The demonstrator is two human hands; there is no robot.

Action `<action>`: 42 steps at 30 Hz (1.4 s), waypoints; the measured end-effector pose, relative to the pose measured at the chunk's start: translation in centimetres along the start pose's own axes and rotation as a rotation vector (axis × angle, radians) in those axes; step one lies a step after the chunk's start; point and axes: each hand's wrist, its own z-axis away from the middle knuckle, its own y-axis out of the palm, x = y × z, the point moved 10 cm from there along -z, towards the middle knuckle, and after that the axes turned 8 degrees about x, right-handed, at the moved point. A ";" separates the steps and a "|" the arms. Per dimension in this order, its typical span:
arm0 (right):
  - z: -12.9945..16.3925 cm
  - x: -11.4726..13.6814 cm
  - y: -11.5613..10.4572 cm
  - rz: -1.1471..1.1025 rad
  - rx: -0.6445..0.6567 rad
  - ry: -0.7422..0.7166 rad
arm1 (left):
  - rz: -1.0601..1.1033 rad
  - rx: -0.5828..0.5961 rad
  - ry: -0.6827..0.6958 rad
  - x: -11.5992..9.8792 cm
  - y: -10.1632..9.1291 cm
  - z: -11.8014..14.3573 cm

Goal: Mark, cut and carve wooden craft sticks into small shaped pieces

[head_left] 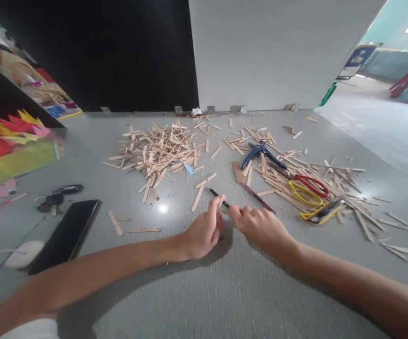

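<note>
The grey surface (204, 292) is carrying everything, with a white panel (260, 52) standing upright at its far edge. A big heap of wooden sticks (154, 150) is lying left of centre, and a second scatter of sticks (317, 183) is spreading to the right, with blue pliers (258, 153) and red-and-yellow scissors (308, 188) resting among it. A black phone (66, 233) is lying flat near the left forearm. The left hand (202, 233) and right hand (260, 226) are meeting near the middle; the left fingers are closing on a small stick piece (221, 201), and the right fingers are pinching together beside it, just by a dark pencil (218, 197).
</note>
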 end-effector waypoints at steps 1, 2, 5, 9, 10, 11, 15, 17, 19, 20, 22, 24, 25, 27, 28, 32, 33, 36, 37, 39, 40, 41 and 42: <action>-0.5 0.2 0.6 -0.028 0.067 -0.067 | -0.020 -0.025 -0.003 0.0 -0.3 0.0; -1.0 0.1 0.9 -0.044 0.098 -0.107 | -0.040 -0.047 -0.006 0.0 -0.5 -0.1; -1.8 -0.2 0.9 -0.071 0.148 -0.167 | -0.066 -0.049 -0.004 -0.1 -0.6 -0.2; -0.3 0.2 -0.5 0.003 0.127 -0.041 | -0.060 0.003 -0.032 0.1 0.0 -0.2; 0.1 0.2 -1.0 0.023 0.095 0.006 | -0.066 0.015 -0.050 0.2 0.1 -0.2; 0.4 0.2 -1.3 0.030 0.067 0.038 | -0.071 0.025 -0.063 0.3 0.2 -0.1; -0.5 0.1 0.2 -0.055 0.133 -0.060 | -0.093 -0.012 -0.020 -0.1 0.0 -0.1; -1.2 -0.1 1.1 -0.084 0.169 -0.114 | -0.129 -0.046 0.003 -0.3 -0.2 0.0; -1.3 -0.1 1.2 -0.086 0.171 -0.119 | -0.164 -0.061 0.003 -0.1 -0.2 0.1; -1.0 0.0 0.9 -0.079 0.166 -0.103 | -0.170 -0.054 -0.003 0.0 0.0 0.2; -0.2 0.5 0.2 -0.062 0.143 -0.053 | -0.171 -0.029 -0.021 0.4 0.3 0.3; 0.4 0.4 -0.6 -0.033 0.093 0.028 | -0.168 -0.001 -0.028 0.5 0.6 0.3; 0.5 0.3 -0.8 -0.029 0.076 0.035 | -0.168 0.001 -0.028 0.4 0.6 0.3; 0.0 0.4 -0.2 -0.046 0.094 -0.032 | -0.179 -0.018 -0.022 0.3 0.3 0.2; -0.4 0.4 0.2 -0.057 0.104 -0.074 | -0.188 -0.032 -0.021 0.2 0.1 0.2; -0.9 0.4 0.6 -0.063 0.097 -0.116 | -0.228 -0.053 -0.042 0.3 0.0 0.3; -0.6 0.5 0.4 -0.052 0.084 -0.092 | -0.226 -0.036 -0.049 0.4 0.2 0.3; 0.4 0.6 -0.7 0.008 -0.014 0.022 | -0.204 0.013 -0.058 0.7 0.9 0.5; 0.6 0.9 -0.8 0.008 -0.041 0.009 | -0.198 0.015 -0.059 0.8 0.9 0.5; 0.5 1.1 -0.5 -0.023 -0.071 -0.071 | -0.194 -0.008 -0.059 0.7 0.7 0.5; 0.2 1.1 -0.1 -0.039 -0.077 -0.112 | -0.195 -0.022 -0.053 0.5 0.5 0.5; 0.0 0.8 0.3 -0.051 -0.083 -0.141 | -0.197 -0.034 -0.043 0.3 0.3 0.4; -0.3 0.5 0.7 -0.059 -0.092 -0.162 | -0.199 -0.045 -0.030 0.0 0.1 0.4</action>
